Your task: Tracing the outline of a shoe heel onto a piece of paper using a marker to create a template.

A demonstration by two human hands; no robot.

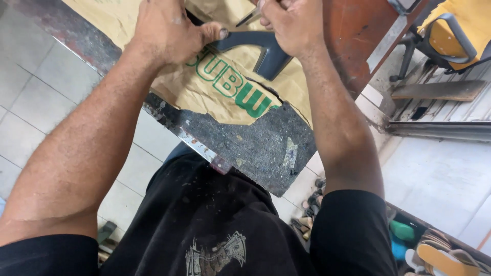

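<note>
Pressing down near the far edge of the tabletop (266, 153), the left hand (169, 33) lies flat with fingers spread narrowly, its thumb touching a dark grey curved plastic piece (268, 51). The right hand (291, 25) is closed around a thin metal tool (248, 18), held just above the far end of that plastic piece. The piece rests on a sheet of brown paper (225, 97) with green lettering, which covers the far part of the worn grey tabletop. A reddish wooden board (353, 30) lies to the right of the hands. Farther right stands a chair (450, 36) with a yellow seat. Sandals (440, 255) lie on the floor at the near right.
</note>
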